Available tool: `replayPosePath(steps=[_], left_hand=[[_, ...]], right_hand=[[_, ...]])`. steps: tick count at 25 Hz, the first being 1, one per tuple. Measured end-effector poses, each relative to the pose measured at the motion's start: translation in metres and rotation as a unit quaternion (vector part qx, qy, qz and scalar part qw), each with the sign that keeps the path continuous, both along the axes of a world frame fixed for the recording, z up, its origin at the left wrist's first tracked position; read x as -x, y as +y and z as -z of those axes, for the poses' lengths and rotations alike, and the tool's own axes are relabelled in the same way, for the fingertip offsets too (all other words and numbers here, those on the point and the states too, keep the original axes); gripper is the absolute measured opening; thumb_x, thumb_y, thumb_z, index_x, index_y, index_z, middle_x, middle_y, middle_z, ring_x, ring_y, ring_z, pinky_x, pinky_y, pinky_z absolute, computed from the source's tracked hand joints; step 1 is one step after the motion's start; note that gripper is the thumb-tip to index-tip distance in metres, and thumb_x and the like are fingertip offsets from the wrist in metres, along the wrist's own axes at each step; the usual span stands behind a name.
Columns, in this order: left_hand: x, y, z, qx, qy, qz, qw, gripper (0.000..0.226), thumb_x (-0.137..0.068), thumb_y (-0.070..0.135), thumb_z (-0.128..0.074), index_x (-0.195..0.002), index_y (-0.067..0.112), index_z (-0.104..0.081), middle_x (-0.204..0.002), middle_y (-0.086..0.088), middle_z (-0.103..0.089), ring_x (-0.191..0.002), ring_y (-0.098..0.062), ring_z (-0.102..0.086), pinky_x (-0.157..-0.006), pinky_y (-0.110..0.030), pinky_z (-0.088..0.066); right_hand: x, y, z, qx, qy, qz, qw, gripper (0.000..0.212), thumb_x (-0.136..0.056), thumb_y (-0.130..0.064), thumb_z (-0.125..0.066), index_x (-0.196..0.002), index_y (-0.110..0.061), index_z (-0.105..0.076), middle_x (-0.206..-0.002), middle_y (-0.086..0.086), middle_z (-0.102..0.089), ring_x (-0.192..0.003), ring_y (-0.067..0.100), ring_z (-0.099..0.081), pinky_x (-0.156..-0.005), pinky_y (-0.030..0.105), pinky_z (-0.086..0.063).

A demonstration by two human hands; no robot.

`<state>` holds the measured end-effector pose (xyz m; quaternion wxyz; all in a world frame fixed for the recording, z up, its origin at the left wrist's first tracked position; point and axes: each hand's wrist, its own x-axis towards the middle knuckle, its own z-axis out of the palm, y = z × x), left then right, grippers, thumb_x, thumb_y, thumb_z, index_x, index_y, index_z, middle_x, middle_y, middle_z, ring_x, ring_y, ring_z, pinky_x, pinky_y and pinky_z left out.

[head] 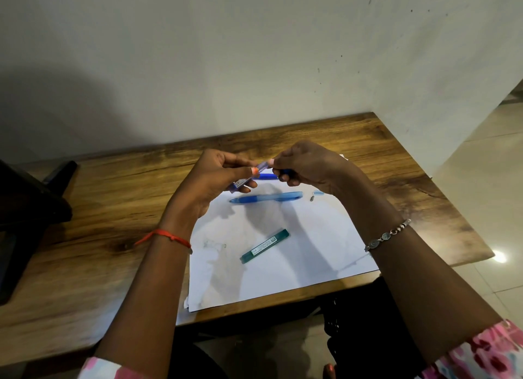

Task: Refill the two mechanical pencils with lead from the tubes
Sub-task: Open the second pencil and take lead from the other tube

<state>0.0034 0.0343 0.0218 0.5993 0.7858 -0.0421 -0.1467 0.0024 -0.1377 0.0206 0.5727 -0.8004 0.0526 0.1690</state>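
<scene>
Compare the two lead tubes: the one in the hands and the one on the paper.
The purple lead tube is held above the table in the left hand, with the right hand at its top end; the green lead tube lies untouched on the white paper. The purple lead tube looks translucent, while the green lead tube is darker teal. Both are slim, labelled and lie diagonally in view.
</scene>
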Motion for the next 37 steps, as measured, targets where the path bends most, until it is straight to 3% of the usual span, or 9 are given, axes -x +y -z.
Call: replayPosePath(steps=[5, 10, 16, 23, 27, 30, 32, 37], left_hand=[[0.001, -0.001, 0.0, 0.012, 0.023, 0.004, 1.0, 0.014, -0.08, -0.002, -0.063, -0.092, 0.004, -0.066, -0.056, 0.005, -0.07, -0.051, -0.01, -0.067, -0.059, -0.024, -0.058], [0.002, -0.002, -0.001, 0.014, 0.034, 0.01, 0.999, 0.016, -0.081, -0.002, -0.062, -0.097, 0.002, -0.064, -0.078, -0.008, -0.067, -0.054, -0.011, -0.068, -0.061, -0.026, -0.059], [0.001, -0.001, 0.0, 0.012, 0.028, 0.021, 0.999, 0.016, -0.08, 0.0, -0.063, -0.096, 0.005, -0.066, -0.075, -0.003, -0.07, -0.057, -0.011, -0.068, -0.064, -0.027, -0.06], [0.001, -0.001, -0.001, 0.013, 0.021, 0.03, 0.999, 0.014, -0.081, 0.001, -0.063, -0.092, 0.009, -0.067, -0.081, -0.005, -0.069, -0.058, -0.01, -0.068, -0.063, -0.025, -0.06], [0.001, 0.0, -0.001, 0.008, 0.02, 0.031, 0.999, 0.015, -0.081, 0.003, -0.064, -0.093, 0.01, -0.066, -0.083, -0.004, -0.069, -0.06, -0.009, -0.069, -0.058, -0.021, -0.058], [0.001, 0.0, -0.001, 0.016, 0.024, 0.028, 0.999, 0.015, -0.081, 0.003, -0.064, -0.093, 0.01, -0.066, -0.083, -0.005, -0.069, -0.061, -0.011, -0.069, -0.059, -0.022, -0.058], [0.001, 0.0, 0.0, 0.021, 0.025, 0.026, 0.999, 0.014, -0.081, 0.002, -0.063, -0.091, 0.01, -0.066, -0.082, -0.005, -0.069, -0.06, -0.011, -0.069, -0.058, -0.022, -0.058], [0.0, 0.0, 0.0, 0.023, 0.024, 0.03, 0.999, 0.015, -0.081, 0.002, -0.063, -0.094, 0.009, -0.066, -0.084, -0.005, -0.069, -0.061, -0.011, -0.07, -0.059, -0.023, -0.058]], right_hand=[[0.004, 0.002, -0.007, 0.08, -0.075, -0.014, 0.994, 0.032, -0.09, -0.015, -0.059, -0.058, -0.013, -0.057, -0.054, 0.003, -0.048, -0.051, 0.014, -0.04, -0.046, 0.018, -0.033], [0.003, 0.0, -0.01, 0.097, -0.14, 0.015, 0.985, 0.023, -0.084, -0.013, -0.06, -0.063, -0.017, -0.065, -0.052, -0.002, -0.048, -0.038, 0.0, -0.04, -0.04, 0.01, -0.028], [0.001, -0.002, -0.011, 0.087, -0.172, 0.013, 0.981, 0.032, -0.082, -0.011, -0.06, -0.052, -0.022, -0.061, -0.044, -0.007, -0.046, -0.036, 0.001, -0.039, -0.04, 0.009, -0.027], [0.003, -0.004, -0.011, 0.111, -0.196, -0.016, 0.974, 0.028, -0.087, -0.014, -0.058, -0.059, -0.02, -0.061, -0.052, -0.004, -0.048, -0.04, -0.001, -0.042, -0.042, 0.008, -0.028], [0.001, -0.008, -0.011, 0.116, -0.189, -0.018, 0.975, 0.029, -0.086, -0.017, -0.062, -0.057, -0.02, -0.061, -0.052, -0.002, -0.048, -0.046, 0.003, -0.039, -0.047, 0.017, -0.031], [0.001, -0.01, -0.013, 0.113, -0.191, -0.021, 0.975, 0.037, -0.085, -0.014, -0.064, -0.052, -0.025, -0.054, -0.039, -0.012, -0.047, -0.039, -0.002, -0.042, -0.043, 0.008, -0.031], [0.002, -0.011, -0.013, 0.109, -0.189, -0.029, 0.976, 0.034, -0.086, -0.012, -0.063, -0.055, -0.024, -0.055, -0.036, -0.014, -0.049, -0.039, -0.004, -0.044, -0.043, 0.005, -0.03], [0.001, -0.013, -0.013, 0.107, -0.205, -0.01, 0.973, 0.022, -0.084, -0.015, -0.066, -0.066, -0.001, -0.065, -0.054, 0.005, -0.041, -0.043, 0.004, -0.033, -0.043, 0.012, -0.027]])
